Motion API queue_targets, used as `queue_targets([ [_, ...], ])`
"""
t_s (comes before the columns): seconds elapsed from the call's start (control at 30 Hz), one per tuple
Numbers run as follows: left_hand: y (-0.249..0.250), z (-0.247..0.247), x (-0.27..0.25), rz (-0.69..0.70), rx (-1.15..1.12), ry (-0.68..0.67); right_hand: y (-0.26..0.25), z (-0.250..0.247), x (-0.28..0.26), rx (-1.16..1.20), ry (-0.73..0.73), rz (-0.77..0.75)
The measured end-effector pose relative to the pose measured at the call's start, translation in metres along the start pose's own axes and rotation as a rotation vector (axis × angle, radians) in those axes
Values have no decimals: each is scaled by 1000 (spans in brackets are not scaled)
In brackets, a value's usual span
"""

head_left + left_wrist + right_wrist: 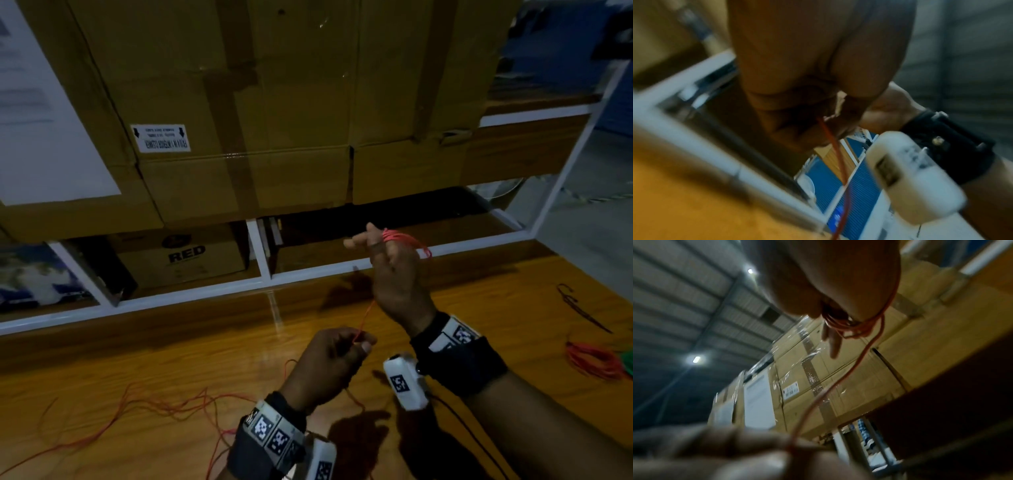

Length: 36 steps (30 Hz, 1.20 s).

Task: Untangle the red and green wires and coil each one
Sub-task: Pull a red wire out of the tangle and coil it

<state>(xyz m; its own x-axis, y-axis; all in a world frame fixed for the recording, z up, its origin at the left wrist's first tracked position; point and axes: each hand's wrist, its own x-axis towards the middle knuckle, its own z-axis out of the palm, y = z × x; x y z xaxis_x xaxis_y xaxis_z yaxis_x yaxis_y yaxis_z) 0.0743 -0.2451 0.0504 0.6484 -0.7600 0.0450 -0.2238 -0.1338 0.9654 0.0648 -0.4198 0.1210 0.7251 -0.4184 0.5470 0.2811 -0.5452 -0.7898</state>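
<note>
the scene is dim, and both wrist views are blurred. in the left wrist view the left hand point(818, 81) fills the upper middle of the frame, and its fingertips are hard to separate; a single strand of the red wire point(835, 151) comes out of its closed grip and runs down out of the lower edge. the head view shows the same hand point(329, 363) at lower centre pinching that strand between thumb and finger.

the right hand point(394, 274), centre right of the frame, is raised with several turns of red wire point(399, 237) looped round its fingers, two fingers pointing up and left; how tightly its grip closes on the loops cannot be told. slack red wire trails across the wooden counter point(171, 359) at lower left, partly cut off by the bottom edge.

at the right edge a red bundle point(594, 361) lies on the counter beside a sliver of green point(628, 363), mostly out of frame.

a carton point(181, 257) under the shelf reads "red"; the white label point(161, 138) on the big box above is upside down and illegible.
</note>
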Motion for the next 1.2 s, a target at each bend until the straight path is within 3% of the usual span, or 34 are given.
queue_targets([
  [0.1,7,-10,-8,14,137,128,18,1,-11,-360,-203,-174],
  [0.23,32,-30,-18,114,460,213,21,-3,-24,-431,-693,-53],
  [0.3,35,-44,-19,205,522,221,13,-8,-29,-182,-864,124],
  [0.47,40,-67,-13,320,547,200,-4,-19,-34,287,-970,452],
  [0.63,55,-86,9,530,356,102,-20,-26,-45,688,-1155,603],
  [0.77,68,-93,30,569,267,43,-40,-27,-57,987,-1253,498],
  [0.87,63,-78,41,540,168,46,-58,-26,-55,1149,-1166,410],
  [0.97,50,-46,39,487,68,97,-72,-24,-52,1330,-946,411],
  [1.1,27,9,31,401,99,133,-90,-22,-34,1490,-459,474],
  [1.2,12,45,14,237,-61,-33,-88,-33,-18,1274,-33,419],
])
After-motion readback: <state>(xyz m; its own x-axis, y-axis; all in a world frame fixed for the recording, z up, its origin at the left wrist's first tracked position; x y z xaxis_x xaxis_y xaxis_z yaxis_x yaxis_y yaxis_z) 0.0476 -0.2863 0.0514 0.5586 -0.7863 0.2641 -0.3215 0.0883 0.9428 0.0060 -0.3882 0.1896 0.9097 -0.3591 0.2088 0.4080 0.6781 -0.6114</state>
